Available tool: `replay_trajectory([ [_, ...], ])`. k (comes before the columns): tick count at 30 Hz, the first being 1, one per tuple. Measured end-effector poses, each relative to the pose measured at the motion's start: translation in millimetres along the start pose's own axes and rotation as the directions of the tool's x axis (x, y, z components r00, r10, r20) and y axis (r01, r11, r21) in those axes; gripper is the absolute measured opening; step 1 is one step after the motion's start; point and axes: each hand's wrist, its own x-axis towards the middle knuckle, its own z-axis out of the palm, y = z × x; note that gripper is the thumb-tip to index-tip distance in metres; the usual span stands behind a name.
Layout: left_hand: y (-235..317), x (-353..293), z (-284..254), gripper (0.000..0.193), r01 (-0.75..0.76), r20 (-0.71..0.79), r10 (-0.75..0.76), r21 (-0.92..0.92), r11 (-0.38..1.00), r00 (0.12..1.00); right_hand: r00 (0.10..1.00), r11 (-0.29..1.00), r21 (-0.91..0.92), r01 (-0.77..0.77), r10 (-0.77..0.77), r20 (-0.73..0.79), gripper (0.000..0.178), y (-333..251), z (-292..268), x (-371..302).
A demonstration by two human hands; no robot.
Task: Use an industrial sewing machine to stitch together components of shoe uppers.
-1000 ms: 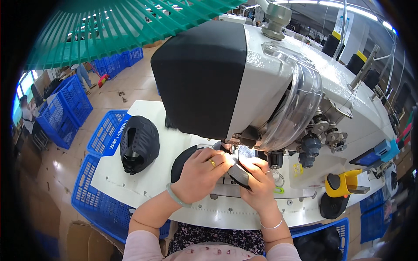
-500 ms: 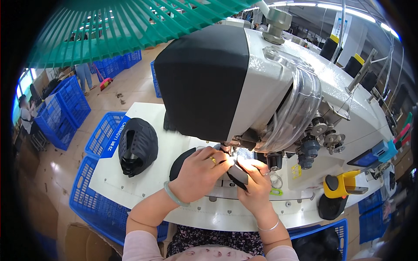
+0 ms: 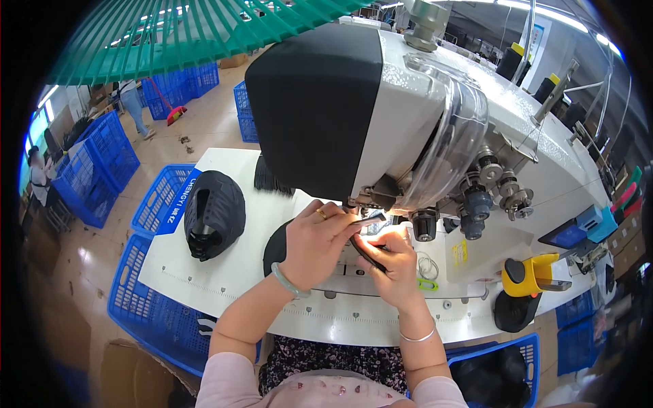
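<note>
My left hand (image 3: 314, 246) and my right hand (image 3: 392, 266) are both closed on a black shoe upper (image 3: 368, 256), just below the needle area of a sewing machine (image 3: 313, 112). Between my fingers, the upper's edge is lifted and shows a greyish strip under the machine's lamp. A dark rounded part (image 3: 274, 250) shows behind my left hand; whether it belongs to the same upper I cannot tell. My fingers hide much of the held piece. Another black shoe upper (image 3: 215, 214) stands on the white table (image 3: 258, 309), left of my hands.
Blue crates (image 3: 156, 309) flank the table's left side. Another blue crate (image 3: 532, 370) with dark pieces stands at lower right. A yellow holder (image 3: 534, 277) and a green-handled tool (image 3: 427, 285) are on the right. A green fan guard (image 3: 170, 51) hangs at upper left.
My hands have lifted and turned the upper's edge near the needle, so its greyish strip now shows. My right fingers have bent around the piece. The whole view has shifted slightly.
</note>
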Motion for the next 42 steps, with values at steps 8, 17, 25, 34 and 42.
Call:
replay_trajectory([
  [8,3,-20,-15,0.024,-0.247,0.218,0.203,0.198,0.949,0.955,0.997,0.986,-0.167,0.013,0.0,0.081,0.029,-11,-14,-2],
  [17,8,-13,-19,0.027,-0.308,0.267,0.251,0.201,0.93,0.93,0.994,0.959,-0.264,0.099,-0.082,0.074,0.042,-4,-11,-14],
  [25,6,-7,-20,0.025,-0.342,0.285,0.281,0.192,0.92,0.916,0.995,0.946,-0.308,0.104,-0.103,0.019,0.037,-6,-6,-11],
  [34,2,-2,-20,0.029,-0.322,0.284,0.275,0.136,0.937,0.919,0.995,0.933,-0.346,0.102,-0.102,0.02,0.038,-8,-4,-12],
  [42,1,2,-22,0.029,-0.333,0.299,0.287,0.114,0.936,0.91,0.994,0.923,-0.37,0.104,-0.106,0.014,0.038,-14,-1,-9],
])
